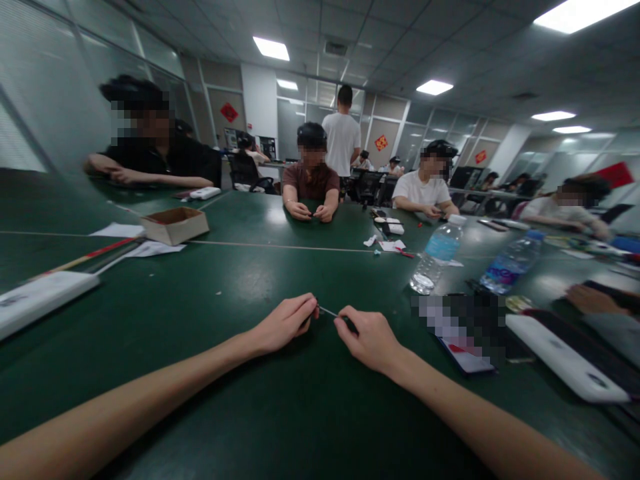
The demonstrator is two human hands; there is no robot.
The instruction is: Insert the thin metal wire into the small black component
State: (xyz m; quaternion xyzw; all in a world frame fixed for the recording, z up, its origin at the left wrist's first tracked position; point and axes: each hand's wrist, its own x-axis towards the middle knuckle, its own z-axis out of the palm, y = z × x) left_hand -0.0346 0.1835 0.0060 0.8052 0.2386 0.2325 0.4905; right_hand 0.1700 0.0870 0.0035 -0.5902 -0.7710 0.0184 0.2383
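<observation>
At the far left of the frame, a long white plastic slab lies on the dark green counter, whose smooth, glossy top throws back the ceiling light; above it sits an open cardboard box, its brown inner walls showing; at lower centre, the left hand reaches in from the lower left, its fingers clenched on one end of a thin metal shaft; the right hand comes from the lower right, its fingers curled closed on the other end, which they mostly hide; so slim and slick a shaft could slip if either pinch loosens, then roll along the smooth counter; further right, a clear ribbed water bottle stands upright, and a careless sweep of the arm could topple it; a pixelated phone and a rounded white power bank lie flat at the lower right.
</observation>
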